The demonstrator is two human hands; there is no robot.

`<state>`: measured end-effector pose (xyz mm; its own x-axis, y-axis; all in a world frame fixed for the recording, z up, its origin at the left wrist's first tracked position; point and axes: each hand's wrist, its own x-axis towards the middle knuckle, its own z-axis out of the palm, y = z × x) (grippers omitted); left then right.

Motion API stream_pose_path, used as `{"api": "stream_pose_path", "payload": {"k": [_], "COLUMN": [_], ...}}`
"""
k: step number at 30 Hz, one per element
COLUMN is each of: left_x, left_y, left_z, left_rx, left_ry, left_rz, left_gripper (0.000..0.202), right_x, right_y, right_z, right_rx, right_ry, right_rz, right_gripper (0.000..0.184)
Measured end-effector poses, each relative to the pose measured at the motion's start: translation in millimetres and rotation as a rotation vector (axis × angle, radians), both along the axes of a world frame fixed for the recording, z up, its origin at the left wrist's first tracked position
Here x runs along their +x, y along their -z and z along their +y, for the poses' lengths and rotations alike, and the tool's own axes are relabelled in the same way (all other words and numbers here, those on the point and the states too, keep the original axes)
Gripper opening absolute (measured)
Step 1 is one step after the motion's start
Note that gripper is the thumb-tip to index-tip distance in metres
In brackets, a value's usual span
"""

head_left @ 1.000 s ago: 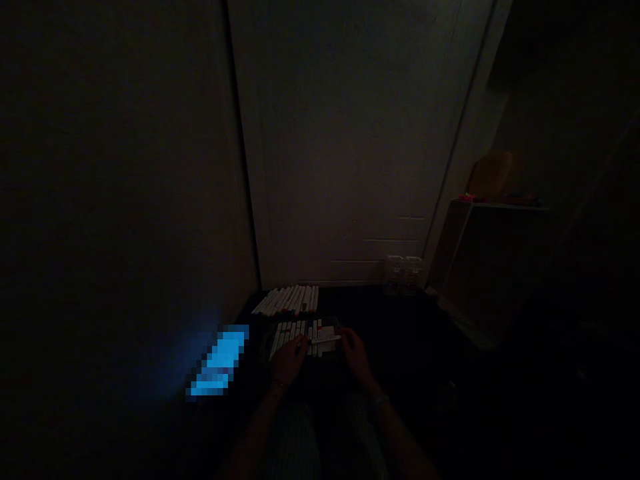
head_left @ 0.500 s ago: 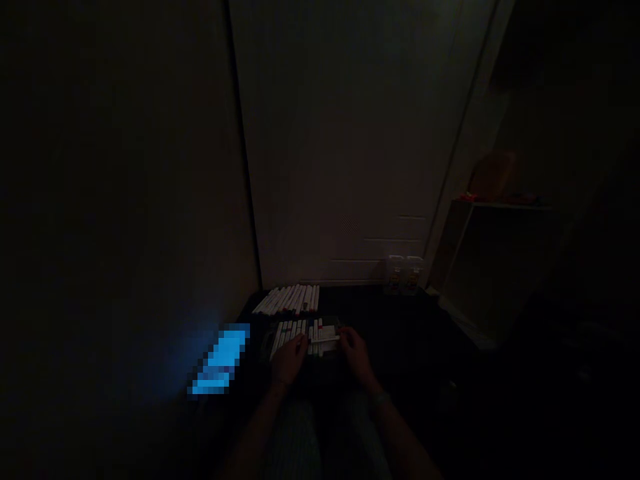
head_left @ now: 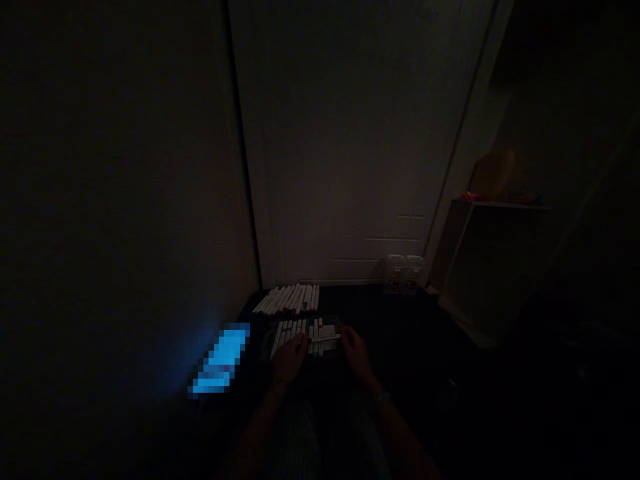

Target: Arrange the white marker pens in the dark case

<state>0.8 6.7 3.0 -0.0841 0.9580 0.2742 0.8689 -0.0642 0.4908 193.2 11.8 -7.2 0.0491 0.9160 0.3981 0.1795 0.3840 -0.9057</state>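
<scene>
A white marker [head_left: 326,338] lies crosswise between my two hands, over a clear case [head_left: 331,321] that holds several white markers [head_left: 290,329] side by side. My left hand [head_left: 290,357] has its fingers closed round the marker's left end. At the other end, the fingertips of my right hand [head_left: 353,345] pinch the marker. Coloured bands show on some markers in the case. Behind the case, a row of several more white markers [head_left: 287,300] lies on the dark table. Dim light hides the finer detail of my fingers.
Two clear plastic containers [head_left: 403,275] with labels stand at the table's back right, against the pale wall [head_left: 345,167]. On the left glows a pixelated blue screen [head_left: 220,360]. A shelf unit [head_left: 463,227] with an orange object on top stands at right.
Both hands stay almost in place with the marker held between them. The room looks slightly differently lit, and the container labels show a little more clearly.
</scene>
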Motion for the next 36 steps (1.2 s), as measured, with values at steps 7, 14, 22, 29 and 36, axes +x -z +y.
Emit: {"api": "stream_pose_path", "payload": {"k": [7, 14, 22, 29, 36], "left_x": [0.0, -0.2, -1.2, -5.8, -5.4], "left_y": [-0.5, 2.5, 2.0, 10.8, 7.4], "left_z": [-1.5, 2.4, 1.6, 6.2, 7.0], "left_rx": [0.016, -0.005, 0.012, 0.034, 0.008], "left_ry": [0.007, -0.012, 0.018, 0.032, 0.027], "left_rz": [0.038, 0.020, 0.002, -0.003, 0.022], "left_gripper": [0.039, 0.041, 0.039, 0.044, 0.043], "right_x": [-0.2, -1.0, 1.1, -0.4, -0.5], "right_y": [-0.8, -0.8, 2.7, 3.0, -3.6], "right_z": [-1.1, -0.8, 1.4, 0.7, -1.8], "right_rx": [0.006, 0.010, 0.018, 0.015, 0.014], "right_ry": [0.005, 0.008, 0.015, -0.005, 0.010], "right_rz": [-0.027, -0.045, -0.037, -0.011, -0.022], "right_gripper": [0.027, 0.027, 0.026, 0.026, 0.025]}}
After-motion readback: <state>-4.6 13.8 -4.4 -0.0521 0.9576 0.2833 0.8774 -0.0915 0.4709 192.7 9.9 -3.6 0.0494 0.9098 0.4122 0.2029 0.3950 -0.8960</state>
